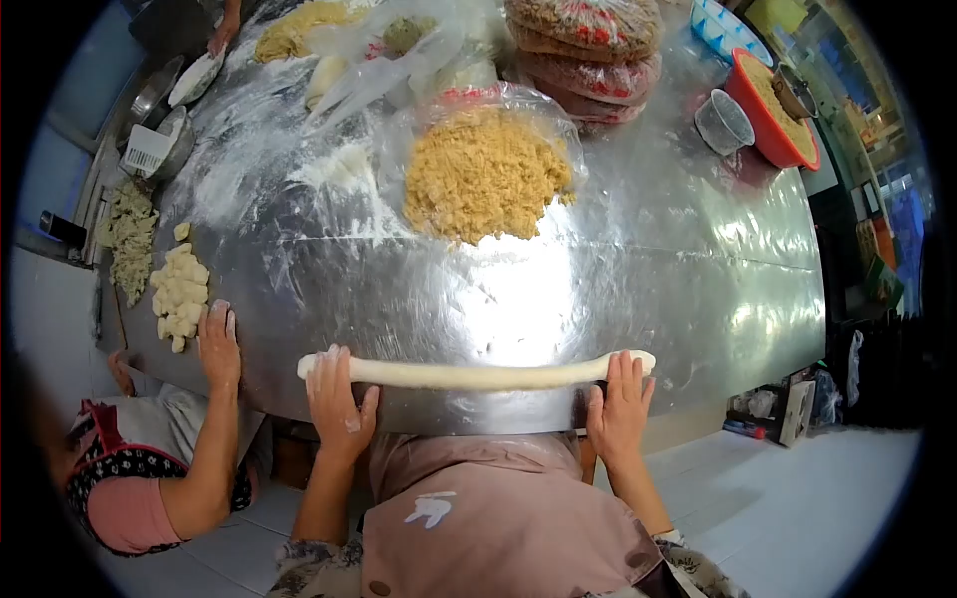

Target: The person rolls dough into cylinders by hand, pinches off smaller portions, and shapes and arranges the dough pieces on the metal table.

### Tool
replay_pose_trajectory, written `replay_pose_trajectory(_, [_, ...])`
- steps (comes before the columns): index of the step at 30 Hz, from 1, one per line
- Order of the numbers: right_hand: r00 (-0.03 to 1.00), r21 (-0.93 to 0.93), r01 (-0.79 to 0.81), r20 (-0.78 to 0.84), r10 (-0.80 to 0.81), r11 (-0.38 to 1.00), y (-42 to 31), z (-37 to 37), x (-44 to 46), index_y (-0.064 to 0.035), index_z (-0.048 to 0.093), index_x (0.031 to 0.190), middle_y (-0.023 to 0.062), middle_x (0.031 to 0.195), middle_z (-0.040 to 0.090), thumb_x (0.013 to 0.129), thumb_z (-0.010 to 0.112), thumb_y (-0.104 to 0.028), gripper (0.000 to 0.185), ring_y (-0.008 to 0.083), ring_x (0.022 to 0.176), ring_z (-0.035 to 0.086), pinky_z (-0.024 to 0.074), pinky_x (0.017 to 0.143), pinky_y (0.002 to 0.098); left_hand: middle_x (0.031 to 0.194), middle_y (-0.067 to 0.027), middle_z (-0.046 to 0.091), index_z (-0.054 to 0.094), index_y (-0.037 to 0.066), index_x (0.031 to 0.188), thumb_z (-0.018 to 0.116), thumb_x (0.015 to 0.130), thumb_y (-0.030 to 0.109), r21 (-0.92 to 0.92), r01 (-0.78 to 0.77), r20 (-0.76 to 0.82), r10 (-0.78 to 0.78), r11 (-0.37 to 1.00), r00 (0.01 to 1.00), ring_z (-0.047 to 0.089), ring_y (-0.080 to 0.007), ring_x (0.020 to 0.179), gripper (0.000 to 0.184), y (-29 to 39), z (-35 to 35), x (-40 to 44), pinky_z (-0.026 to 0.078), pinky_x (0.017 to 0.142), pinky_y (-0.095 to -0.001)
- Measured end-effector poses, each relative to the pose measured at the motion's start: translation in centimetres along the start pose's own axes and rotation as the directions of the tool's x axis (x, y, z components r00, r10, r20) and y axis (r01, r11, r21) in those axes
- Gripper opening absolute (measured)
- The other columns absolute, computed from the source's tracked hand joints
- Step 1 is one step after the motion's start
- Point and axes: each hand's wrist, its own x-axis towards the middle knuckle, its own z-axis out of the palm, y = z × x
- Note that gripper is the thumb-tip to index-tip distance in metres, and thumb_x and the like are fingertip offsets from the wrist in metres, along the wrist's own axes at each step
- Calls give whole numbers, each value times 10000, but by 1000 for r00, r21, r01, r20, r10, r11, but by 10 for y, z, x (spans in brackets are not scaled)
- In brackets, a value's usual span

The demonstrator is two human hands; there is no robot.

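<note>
A long pale dough rope (478, 376) lies crosswise along the near edge of the metal table, slightly thicker at its ends. My left hand (339, 401) rests with stretched fingers over the rope's left end, thumb pointing inward. Over the right end lies my right hand (620, 407), its fingers also extended and pressing on the dough from above. The dough under both sets of fingers is hidden. Beyond the rope, a heap of yellow crumbly filling (485, 174) sits on a clear plastic bag.
At left, a co-worker's hand (219, 349) touches the table beside small dough pieces (181, 289) and a greenish mass (132, 234). Bagged brown stacks (586, 50) stand at the back. A red basin (768, 110) and clear cup (724, 124) are at right. Flour (239, 169) dusts the table.
</note>
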Motion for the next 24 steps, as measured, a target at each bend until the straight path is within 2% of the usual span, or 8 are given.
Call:
replay_pose_trajectory(3, [983, -90, -12, -183, -5, 996, 12, 24, 64, 7, 447, 1436, 224, 1498, 434, 965, 525, -363, 604, 449, 1397, 361, 214, 1152, 610, 1460, -252, 465, 471, -9, 1431, 665, 874, 406, -8, 77, -168, -77, 997, 983, 381, -464, 1382, 722, -1, 32, 51, 268, 1134, -572])
replay_pose_trajectory(6, [979, -120, -182, -114, 168, 976, 9, 20, 126, 13, 473, 1405, 229, 1493, 433, 985, 460, -444, 621, 380, 1381, 403, 229, 1148, 609, 1513, -262, 397, 443, 6, 1459, 633, 884, 502, 71, 320, 35, -323, 945, 946, 364, -438, 1403, 783, -4, 8, 95, 258, 1156, -535])
replay_pose_trajectory(9, [963, 13, -241, -123, 241, 970, 8, 8, 190, 12, 474, 1402, 207, 1519, 408, 1001, 403, -492, 649, 348, 1401, 387, 223, 1151, 611, 1558, -263, 325, 441, 36, 1471, 603, 896, 551, 84, 450, -7, -451, 889, 892, 370, -419, 1405, 789, -30, 22, 161, 275, 1161, -492])
replay_pose_trajectory(12, [976, -43, -147, -168, 138, 988, 16, 20, 190, 2, 484, 1395, 182, 1509, 426, 1005, 420, -454, 603, 335, 1408, 382, 211, 1157, 613, 1535, -250, 374, 463, 26, 1451, 591, 919, 494, -73, 354, -90, -360, 932, 929, 379, -418, 1398, 720, -41, 22, 166, 282, 1146, -518])
replay_pose_trajectory(15, [988, -42, 119, -94, -123, 992, 20, 9, 109, -4, 501, 1379, 191, 1488, 447, 978, 509, -360, 537, 390, 1407, 368, 194, 1151, 628, 1487, -225, 452, 498, 29, 1423, 591, 929, 409, -4, 48, 70, -48, 999, 996, 393, -425, 1383, 631, -37, 16, 101, 284, 1130, -545])
replay_pose_trajectory(17, [988, 50, 137, -84, -132, 989, 22, 5, 44, 1, 447, 1429, 222, 1495, 429, 966, 540, -265, 542, 450, 1407, 342, 202, 1145, 626, 1425, -213, 516, 535, 33, 1387, 604, 915, 352, -73, -75, -1, 75, 994, 997, 429, -441, 1345, 574, -24, 3, 42, 298, 1108, -563])
replay_pose_trajectory(21, [996, 112, 21, -93, -11, 993, 14, 9, -2, 35, 419, 1433, 242, 1493, 422, 961, 547, -241, 561, 484, 1398, 330, 195, 1156, 613, 1419, -208, 519, 536, 33, 1382, 614, 904, 354, -29, 93, -45, -94, 995, 995, 418, -445, 1352, 580, -5, 6, -1, 277, 1120, -564])
replay_pose_trajectory(24, [997, -62, -76, -24, 75, 995, 4, 13, 61, 49, 406, 1444, 237, 1535, 372, 971, 512, -328, 615, 445, 1433, 307, 191, 1164, 608, 1464, -215, 476, 516, 28, 1403, 626, 899, 360, -50, 286, -2, -287, 957, 958, 372, -442, 1389, 613, 4, 9, 45, 248, 1135, -571])
